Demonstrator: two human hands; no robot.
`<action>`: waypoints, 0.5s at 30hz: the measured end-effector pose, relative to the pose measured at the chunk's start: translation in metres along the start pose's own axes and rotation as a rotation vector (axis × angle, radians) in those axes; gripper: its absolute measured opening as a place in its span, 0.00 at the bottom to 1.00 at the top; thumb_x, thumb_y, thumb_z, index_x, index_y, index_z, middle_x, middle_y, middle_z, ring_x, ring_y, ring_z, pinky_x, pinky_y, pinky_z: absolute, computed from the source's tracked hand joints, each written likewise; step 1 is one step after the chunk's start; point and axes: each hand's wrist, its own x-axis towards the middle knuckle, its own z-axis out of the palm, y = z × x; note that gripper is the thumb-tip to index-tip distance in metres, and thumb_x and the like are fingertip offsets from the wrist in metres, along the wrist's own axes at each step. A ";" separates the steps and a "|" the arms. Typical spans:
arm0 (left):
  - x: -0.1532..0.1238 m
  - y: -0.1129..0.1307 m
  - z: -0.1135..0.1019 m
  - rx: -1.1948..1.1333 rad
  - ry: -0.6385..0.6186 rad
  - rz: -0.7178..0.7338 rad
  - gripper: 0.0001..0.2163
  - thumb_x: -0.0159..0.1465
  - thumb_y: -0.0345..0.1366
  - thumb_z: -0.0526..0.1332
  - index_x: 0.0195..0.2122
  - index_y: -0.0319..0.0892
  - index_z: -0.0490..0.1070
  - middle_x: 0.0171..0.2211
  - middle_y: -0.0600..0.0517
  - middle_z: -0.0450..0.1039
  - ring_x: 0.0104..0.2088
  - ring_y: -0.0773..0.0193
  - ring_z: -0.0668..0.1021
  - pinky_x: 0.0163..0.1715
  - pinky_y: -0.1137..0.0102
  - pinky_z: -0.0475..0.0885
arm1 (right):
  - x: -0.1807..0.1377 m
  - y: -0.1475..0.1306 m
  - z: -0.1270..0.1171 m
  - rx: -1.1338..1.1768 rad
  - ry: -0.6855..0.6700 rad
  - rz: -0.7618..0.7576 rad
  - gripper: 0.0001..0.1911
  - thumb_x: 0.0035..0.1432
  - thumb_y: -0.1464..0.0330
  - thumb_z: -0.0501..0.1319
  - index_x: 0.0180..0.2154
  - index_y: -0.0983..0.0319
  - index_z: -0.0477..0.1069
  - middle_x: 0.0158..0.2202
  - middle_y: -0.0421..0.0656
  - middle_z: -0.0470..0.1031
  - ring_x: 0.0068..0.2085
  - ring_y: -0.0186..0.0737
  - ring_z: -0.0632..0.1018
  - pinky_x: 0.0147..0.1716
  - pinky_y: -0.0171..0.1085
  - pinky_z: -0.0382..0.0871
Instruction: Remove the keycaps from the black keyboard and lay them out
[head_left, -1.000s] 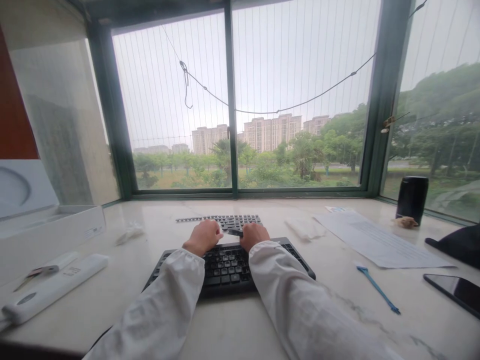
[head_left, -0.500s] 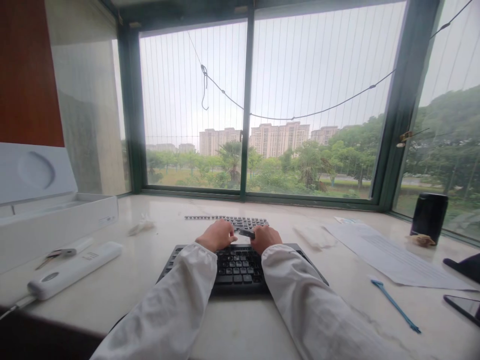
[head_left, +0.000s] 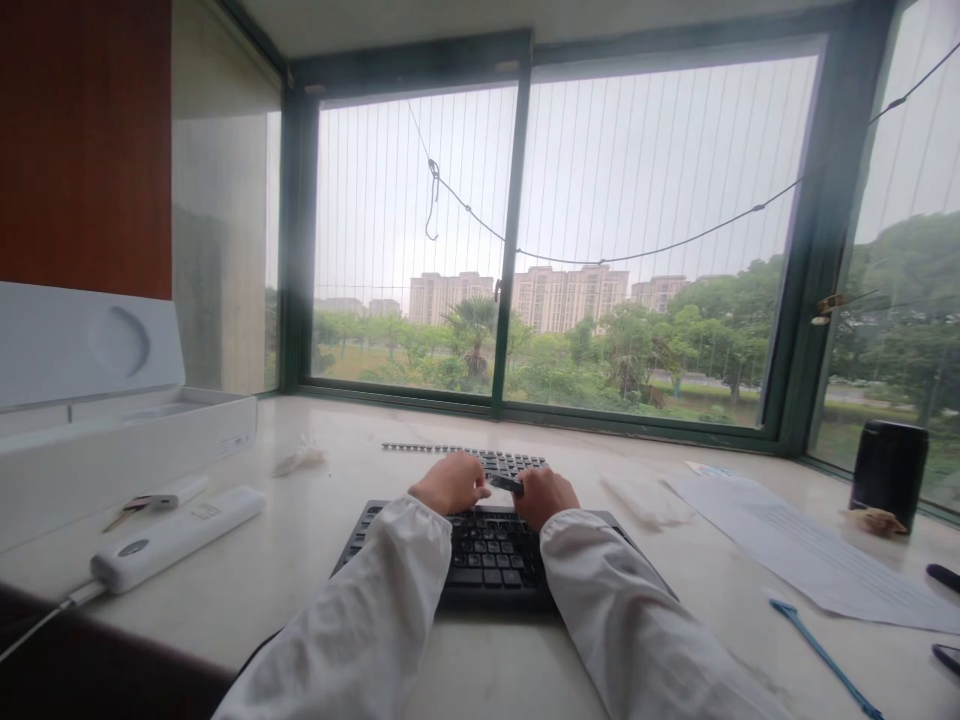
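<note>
A black keyboard [head_left: 495, 600] lies on the pale tabletop in front of me, partly hidden by my forearms. Above its far edge my right hand [head_left: 549, 496] is closed on a small dark bar-shaped piece [head_left: 505, 484], which points left. My left hand [head_left: 451, 482] is close by on the left, fingers curled; what they hold, if anything, I cannot make out. Just beyond both hands, dark keycaps [head_left: 517, 461] lie in rows on the table, partly covered by the hands.
To the left are an open white box [head_left: 217, 425], keys [head_left: 142, 505] and a white power strip-like device [head_left: 180, 540] with a cable. Paper sheets [head_left: 802, 550], a blue strap [head_left: 825, 655] and a black cylinder [head_left: 889, 475] are at right. A window stands behind.
The view has turned slightly left and up, so everything sits a little farther right and lower. Both hands stay over the keyboard's far edge, the dark piece still in the right one.
</note>
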 end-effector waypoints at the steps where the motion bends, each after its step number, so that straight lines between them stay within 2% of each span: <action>1: 0.000 0.000 0.000 0.002 0.000 0.007 0.12 0.56 0.44 0.60 0.32 0.44 0.78 0.30 0.47 0.77 0.34 0.59 0.77 0.37 0.69 0.69 | 0.000 0.000 0.000 -0.002 0.006 -0.003 0.13 0.54 0.65 0.53 0.34 0.61 0.75 0.33 0.50 0.77 0.36 0.46 0.77 0.33 0.38 0.65; 8: -0.002 0.002 -0.005 -0.001 0.005 0.034 0.11 0.57 0.44 0.60 0.31 0.44 0.78 0.30 0.47 0.77 0.33 0.59 0.77 0.36 0.69 0.69 | 0.000 -0.002 -0.003 -0.009 0.060 -0.020 0.14 0.54 0.65 0.52 0.32 0.60 0.76 0.32 0.50 0.76 0.35 0.47 0.78 0.32 0.38 0.65; 15: -0.001 -0.001 -0.006 0.022 0.023 0.056 0.12 0.57 0.44 0.59 0.29 0.42 0.78 0.28 0.46 0.77 0.32 0.58 0.77 0.35 0.69 0.69 | -0.002 -0.007 -0.008 -0.033 0.039 -0.026 0.13 0.55 0.66 0.52 0.33 0.61 0.75 0.33 0.51 0.76 0.35 0.47 0.77 0.33 0.39 0.65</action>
